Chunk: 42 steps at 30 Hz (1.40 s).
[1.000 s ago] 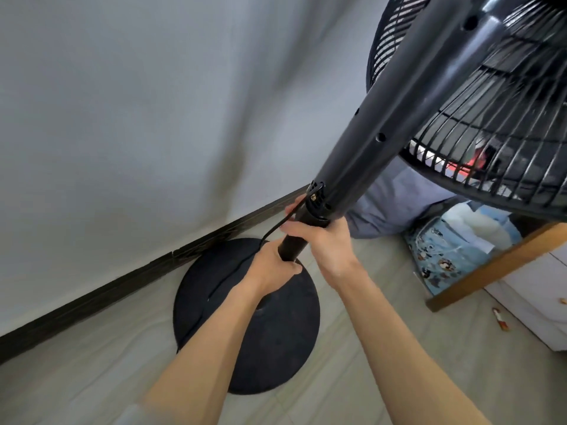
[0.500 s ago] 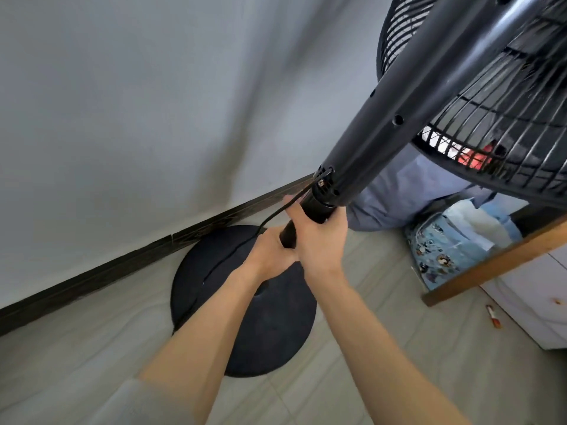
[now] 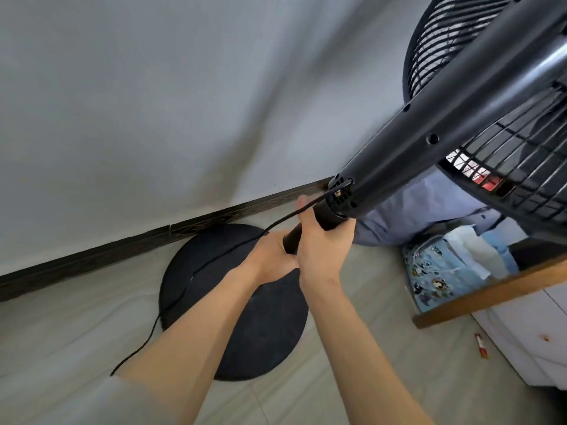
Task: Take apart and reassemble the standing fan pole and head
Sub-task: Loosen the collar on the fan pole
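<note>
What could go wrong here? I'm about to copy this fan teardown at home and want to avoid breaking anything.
1. The heavy black caged fan head leans far over toward the person; if the joint releases, it could drop, since the left hand and right hand both grip low on the thin black pole.
2. The thin black power cord runs from the joint past the hands and over the round black base; it could snag or get pinched.

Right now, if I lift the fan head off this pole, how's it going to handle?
Probably top-heavy: the wide grille sits far above where the right hand and left hand grip the pole, so it may swing sideways. The housing looks glossy, perhaps slippery. The power cord hangs limp and will likely trail across the round base.
</note>
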### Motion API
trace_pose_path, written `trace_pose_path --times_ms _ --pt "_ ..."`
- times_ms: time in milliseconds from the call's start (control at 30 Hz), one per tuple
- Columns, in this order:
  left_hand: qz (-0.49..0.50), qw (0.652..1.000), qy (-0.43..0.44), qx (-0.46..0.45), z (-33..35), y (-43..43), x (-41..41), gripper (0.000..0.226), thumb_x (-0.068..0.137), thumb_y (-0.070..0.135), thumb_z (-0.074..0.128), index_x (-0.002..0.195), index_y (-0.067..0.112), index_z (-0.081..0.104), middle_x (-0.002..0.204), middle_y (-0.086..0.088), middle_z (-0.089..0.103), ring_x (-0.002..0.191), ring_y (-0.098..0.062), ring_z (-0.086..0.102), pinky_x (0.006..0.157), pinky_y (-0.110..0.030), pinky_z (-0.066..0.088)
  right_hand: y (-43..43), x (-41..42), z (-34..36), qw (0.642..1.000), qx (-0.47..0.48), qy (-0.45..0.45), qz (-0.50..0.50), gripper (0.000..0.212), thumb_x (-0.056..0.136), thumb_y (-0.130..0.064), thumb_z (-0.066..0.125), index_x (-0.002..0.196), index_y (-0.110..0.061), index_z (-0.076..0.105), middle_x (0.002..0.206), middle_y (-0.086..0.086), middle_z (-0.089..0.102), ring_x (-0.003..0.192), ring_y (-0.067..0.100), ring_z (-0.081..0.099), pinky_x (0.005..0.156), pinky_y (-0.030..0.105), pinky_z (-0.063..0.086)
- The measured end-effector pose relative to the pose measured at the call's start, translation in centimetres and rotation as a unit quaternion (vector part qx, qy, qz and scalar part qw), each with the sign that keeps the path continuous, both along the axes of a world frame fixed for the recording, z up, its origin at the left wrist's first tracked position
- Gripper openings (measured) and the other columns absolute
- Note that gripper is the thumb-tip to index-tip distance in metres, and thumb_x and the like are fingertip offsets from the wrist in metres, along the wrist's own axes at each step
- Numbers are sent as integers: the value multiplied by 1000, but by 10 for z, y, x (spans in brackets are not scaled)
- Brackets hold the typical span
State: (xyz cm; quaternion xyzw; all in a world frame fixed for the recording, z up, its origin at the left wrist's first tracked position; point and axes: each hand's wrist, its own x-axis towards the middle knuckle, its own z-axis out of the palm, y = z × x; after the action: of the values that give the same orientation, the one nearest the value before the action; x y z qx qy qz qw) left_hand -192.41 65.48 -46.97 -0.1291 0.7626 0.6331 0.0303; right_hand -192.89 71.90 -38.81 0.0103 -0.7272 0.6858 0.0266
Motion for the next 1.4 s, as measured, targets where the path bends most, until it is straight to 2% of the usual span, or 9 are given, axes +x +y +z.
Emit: trace_pose_path --times_ms 200,433,533,667,900,1000,1133,1267,1400 --pt "2 999 -38 15 -6 -4 1 32 80 20 72 68 34 46 68 9 54 65 -13 54 64 -30 41 34 -46 36 909 43 -121 396 41 58 12 69 71 -27 69 82 -1 64 87 17 60 79 34 49" --pt "-2 1000 -17 8 -3 -2 -3 40 81 11 65 56 27 38 45 15 45 47 -5 41 56 -28 32 8 -10 3 998 54 -5 39 39 75 -9 84 105 -7 60 88 0 69 82 8 67 79 26 56" --pt "3 1000 -13 11 -7 -3 -2 33 78 14 71 60 29 48 55 15 52 56 -10 50 59 -29 38 15 -25 18 984 35 -40 171 22 70 4 78 78 -10 63 74 0 62 74 14 60 73 33 49" --pt "6 1000 -26 15 -8 -3 0 30 79 19 71 70 35 48 68 9 55 64 -12 54 64 -30 41 36 -49 42 904 72 -102 408 38 61 9 73 71 -28 71 85 4 65 93 24 62 84 43 51" --pt "-7 1000 1 -3 -2 -1 -3 44 83 7 62 55 26 33 40 15 41 45 -4 39 51 -25 26 6 -8 1 996 80 -2 30 34 77 -7 83 104 -7 63 91 1 72 87 12 69 82 29 56" --pt "5 1000 -22 7 -6 -5 -3 27 79 14 69 68 29 50 62 15 54 61 -7 51 59 -28 37 18 -27 22 977 22 -71 200 31 69 17 70 78 -12 64 74 1 64 71 14 62 66 28 52" --pt "-3 999 -42 23 -5 -5 0 32 75 21 71 104 13 59 70 12 54 66 -11 52 64 -30 40 38 -54 39 896 70 -104 426 43 60 12 73 82 -25 68 93 6 66 94 22 62 83 42 52" --pt "-12 999 -36 8 -3 -5 -4 21 76 21 69 74 31 50 70 11 55 68 -13 53 63 -30 39 25 -28 17 981 54 -31 182 35 70 9 77 89 -19 68 87 5 68 84 17 66 78 32 55" --pt "-13 999 -34 6 -3 -3 -4 21 79 15 67 70 14 48 62 0 45 71 -22 55 65 -35 43 10 -20 3 998 27 -8 64 21 76 -1 81 89 -7 67 78 -3 68 75 8 66 74 27 53"
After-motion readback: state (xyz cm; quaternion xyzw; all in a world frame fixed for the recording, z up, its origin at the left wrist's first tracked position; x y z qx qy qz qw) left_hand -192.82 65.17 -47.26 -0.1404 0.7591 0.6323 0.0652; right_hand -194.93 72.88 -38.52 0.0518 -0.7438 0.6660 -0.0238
